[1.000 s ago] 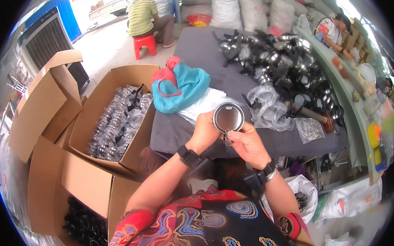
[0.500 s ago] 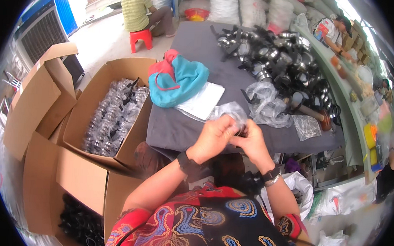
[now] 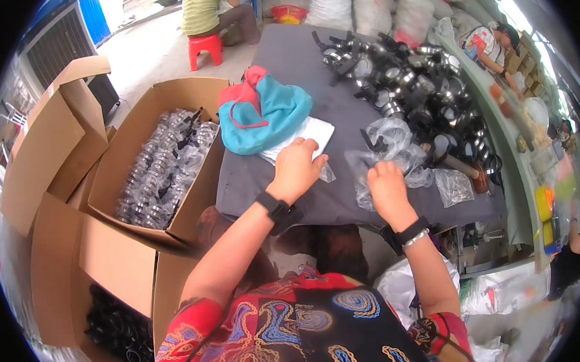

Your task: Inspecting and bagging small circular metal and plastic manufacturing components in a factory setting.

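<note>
My left hand (image 3: 296, 171) rests at the near edge of a stack of flat white sheets (image 3: 320, 133), thumb and fingers apart. A small piece of clear plastic (image 3: 328, 174) lies beside its thumb. To the right, my right hand (image 3: 390, 191) has its fingers curled together on a crumpled clear plastic bag (image 3: 362, 175); its fingertips are partly hidden. Behind the bag more crumpled clear plastic (image 3: 397, 139) borders a large pile of black-and-silver ring-shaped metal parts (image 3: 400, 82). A teal and red cloth (image 3: 267, 117) lies partly over the white sheets.
An open carton (image 3: 190, 205) left of the grey-covered table (image 3: 283, 56) holds rows of plastic-wrapped parts. Another carton (image 3: 118, 264) at lower left contains black parts. A bag of small pieces (image 3: 453, 187) lies at right. One person (image 3: 207, 9) sits on a red stool; another (image 3: 487, 47) works at right.
My hands were together over a clear plastic bag. They have parted: the left moved left to the white sheets, the right moved right with clear plastic at its fingers.
</note>
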Available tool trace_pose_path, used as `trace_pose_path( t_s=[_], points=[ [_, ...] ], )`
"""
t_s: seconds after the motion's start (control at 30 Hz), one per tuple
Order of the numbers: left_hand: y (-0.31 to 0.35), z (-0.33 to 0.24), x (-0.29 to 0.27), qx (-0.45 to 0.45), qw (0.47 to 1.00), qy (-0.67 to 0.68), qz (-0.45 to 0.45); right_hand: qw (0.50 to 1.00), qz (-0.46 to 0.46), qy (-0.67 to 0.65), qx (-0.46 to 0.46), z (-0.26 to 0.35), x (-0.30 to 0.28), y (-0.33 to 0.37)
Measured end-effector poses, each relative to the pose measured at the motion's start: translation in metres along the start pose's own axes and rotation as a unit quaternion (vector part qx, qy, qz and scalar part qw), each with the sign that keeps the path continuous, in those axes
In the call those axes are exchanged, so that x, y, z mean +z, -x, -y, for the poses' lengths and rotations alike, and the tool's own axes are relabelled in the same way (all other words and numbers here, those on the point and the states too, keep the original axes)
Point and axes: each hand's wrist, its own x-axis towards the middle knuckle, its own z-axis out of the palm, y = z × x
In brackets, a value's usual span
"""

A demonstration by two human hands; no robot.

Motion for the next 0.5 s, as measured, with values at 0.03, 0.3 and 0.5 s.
trace_pose_path(
  t_s=[0.03,0.3,0.5],
  points=[
    [-0.004,0.002,0.004,0.005,1.000,0.006,-0.003,1.000,-0.002,0.008,0.003,-0.001,0.000,0.002],
    [-0.018,0.053,0.034,0.010,0.988,-0.120,0.093,0.996,0.032,-0.072,-0.031,-0.018,-0.036,-0.052],
    [-0.016,0.052,0.029,-0.118,0.992,0.038,0.036,0.978,0.030,-0.192,0.071,-0.086,-0.047,-0.166]
  ],
)
